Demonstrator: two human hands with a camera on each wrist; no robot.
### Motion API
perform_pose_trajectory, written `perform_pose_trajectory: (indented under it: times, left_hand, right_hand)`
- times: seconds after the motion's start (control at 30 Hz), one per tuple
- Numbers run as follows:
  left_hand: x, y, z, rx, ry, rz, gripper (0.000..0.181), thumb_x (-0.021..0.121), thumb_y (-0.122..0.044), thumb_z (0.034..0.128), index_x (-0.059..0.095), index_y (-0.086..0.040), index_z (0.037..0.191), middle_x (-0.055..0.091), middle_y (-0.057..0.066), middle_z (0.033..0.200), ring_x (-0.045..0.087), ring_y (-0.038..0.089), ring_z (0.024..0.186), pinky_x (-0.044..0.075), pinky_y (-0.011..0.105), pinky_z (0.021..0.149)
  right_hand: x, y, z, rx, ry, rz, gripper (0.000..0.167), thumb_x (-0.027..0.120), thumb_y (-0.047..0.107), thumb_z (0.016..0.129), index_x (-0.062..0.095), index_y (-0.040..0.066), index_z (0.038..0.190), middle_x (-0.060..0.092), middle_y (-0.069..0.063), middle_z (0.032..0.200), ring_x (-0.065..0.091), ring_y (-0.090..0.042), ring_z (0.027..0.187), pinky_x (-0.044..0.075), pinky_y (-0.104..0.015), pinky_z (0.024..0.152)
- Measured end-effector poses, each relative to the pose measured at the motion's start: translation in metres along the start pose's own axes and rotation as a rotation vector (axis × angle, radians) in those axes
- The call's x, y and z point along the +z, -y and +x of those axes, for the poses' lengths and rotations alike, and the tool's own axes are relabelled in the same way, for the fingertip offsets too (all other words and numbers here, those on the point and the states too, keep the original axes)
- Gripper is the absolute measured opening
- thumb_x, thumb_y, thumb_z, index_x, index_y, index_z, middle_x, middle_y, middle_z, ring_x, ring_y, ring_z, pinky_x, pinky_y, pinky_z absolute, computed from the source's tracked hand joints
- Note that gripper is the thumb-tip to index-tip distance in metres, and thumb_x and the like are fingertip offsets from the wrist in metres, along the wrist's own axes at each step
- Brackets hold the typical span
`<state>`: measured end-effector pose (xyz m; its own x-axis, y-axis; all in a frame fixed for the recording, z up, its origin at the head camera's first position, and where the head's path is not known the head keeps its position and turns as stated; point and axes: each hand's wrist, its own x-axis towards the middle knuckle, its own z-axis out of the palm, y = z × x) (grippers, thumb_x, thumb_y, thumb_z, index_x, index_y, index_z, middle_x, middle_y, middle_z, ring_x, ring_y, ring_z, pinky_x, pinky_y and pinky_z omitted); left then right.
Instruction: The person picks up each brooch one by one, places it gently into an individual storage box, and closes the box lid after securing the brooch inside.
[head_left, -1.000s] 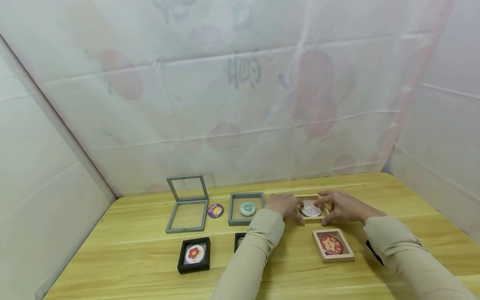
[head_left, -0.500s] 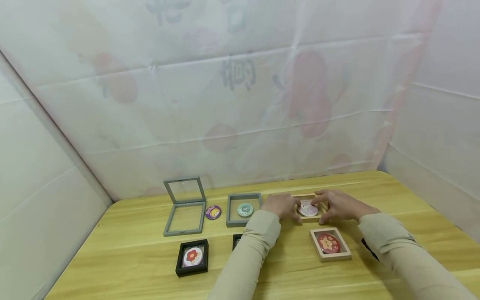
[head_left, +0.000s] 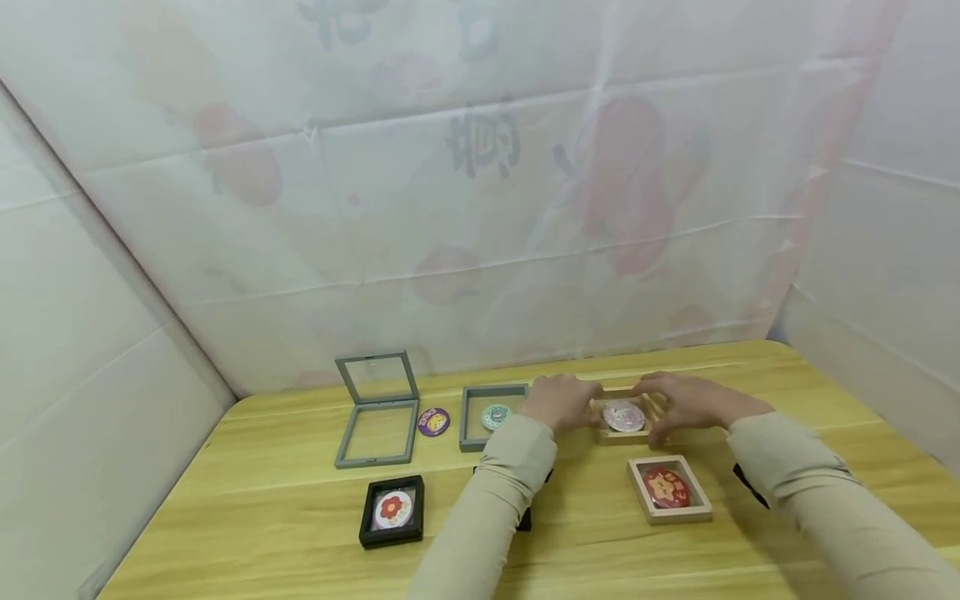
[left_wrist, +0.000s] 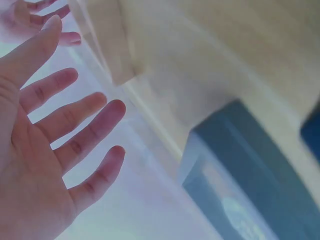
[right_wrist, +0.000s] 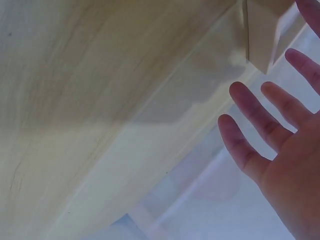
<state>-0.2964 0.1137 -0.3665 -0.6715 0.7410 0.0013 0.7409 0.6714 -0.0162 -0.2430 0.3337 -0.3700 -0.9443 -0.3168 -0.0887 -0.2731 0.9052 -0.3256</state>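
Observation:
A pale wooden display frame (head_left: 624, 438) lies at the back right of the table, with a round pinkish-purple badge (head_left: 625, 417) inside it. My left hand (head_left: 561, 402) is at the frame's left side, its fingers spread and relaxed in the left wrist view, holding nothing. At the opposite side is my right hand (head_left: 697, 403), thumb and fingers apart. The right wrist view has its fingers (right_wrist: 252, 112) loosely extended near the wooden frame's corner (right_wrist: 262, 37). Whether either hand still touches the frame is hard to tell.
Left of the left hand sits a grey frame (head_left: 474, 444) with a green badge (head_left: 495, 417). Further left are a purple badge (head_left: 433, 422) and an opened grey frame (head_left: 375, 461). Nearer lie a black frame (head_left: 392, 540) and another wooden frame (head_left: 681, 517). My left sleeve mostly hides a black object.
Both hands have drawn their fingers away from the badge and opened outward to the wooden frame's sides. The badge stays inside the frame.

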Motion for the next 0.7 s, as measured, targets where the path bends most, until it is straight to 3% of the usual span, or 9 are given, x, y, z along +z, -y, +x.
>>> perform_pose_trajectory:
  times: [0.1, 0.23, 0.33, 0.5, 0.7]
  left_hand:
    - [-0.006, 0.004, -0.002, 0.012, 0.011, 0.003, 0.048, 0.071, -0.051, 0.092, 0.067, -0.029, 0.135, 0.072, -0.013, 0.113, 0.067, 0.007, 0.098, 0.055, 0.032, 0.082]
    - [-0.013, 0.011, -0.009, 0.013, 0.022, 0.005, 0.046, 0.07, -0.048, 0.0948, 0.067, -0.024, 0.135, 0.069, -0.011, 0.124, 0.066, 0.008, 0.106, 0.055, 0.029, 0.083]
    - [-0.01, 0.019, -0.01, 0.019, 0.001, -0.006, 0.046, 0.07, -0.047, 0.0948, 0.068, -0.022, 0.133, 0.068, -0.009, 0.128, 0.065, 0.01, 0.109, 0.055, 0.03, 0.085]
    - [-0.016, 0.028, -0.02, 0.025, -0.006, -0.018, 0.04, 0.07, -0.041, 0.0962, 0.072, -0.017, 0.128, 0.07, -0.006, 0.125, 0.066, 0.011, 0.107, 0.053, 0.028, 0.089]
    - [-0.015, 0.042, -0.025, 0.012, -0.032, -0.017, 0.037, 0.071, -0.04, 0.096, 0.074, -0.018, 0.125, 0.072, -0.005, 0.12, 0.068, 0.012, 0.103, 0.052, 0.035, 0.094]
  right_hand:
    - [-0.002, -0.002, 0.0, -0.023, -0.019, 0.007, 0.071, 0.09, 0.034, 0.073, 0.064, -0.001, 0.129, 0.054, -0.034, 0.134, 0.054, -0.054, 0.117, 0.046, -0.067, 0.093]
    - [-0.004, -0.004, 0.0, -0.033, -0.033, 0.012, 0.067, 0.088, 0.035, 0.076, 0.064, -0.002, 0.127, 0.062, -0.028, 0.126, 0.061, -0.045, 0.108, 0.051, -0.06, 0.086]
    - [-0.005, -0.005, 0.001, -0.042, -0.058, -0.003, 0.058, 0.084, 0.03, 0.082, 0.065, -0.003, 0.125, 0.065, -0.026, 0.122, 0.063, -0.042, 0.104, 0.052, -0.057, 0.083]
    - [-0.007, -0.005, 0.004, -0.094, -0.106, -0.026, 0.039, 0.076, 0.018, 0.091, 0.067, -0.006, 0.121, 0.069, -0.022, 0.116, 0.065, -0.041, 0.104, 0.053, -0.056, 0.085]
    - [-0.012, -0.002, 0.008, -0.115, -0.127, -0.055, 0.032, 0.075, 0.014, 0.092, 0.069, -0.004, 0.118, 0.07, -0.02, 0.113, 0.067, -0.038, 0.097, 0.055, -0.054, 0.081]
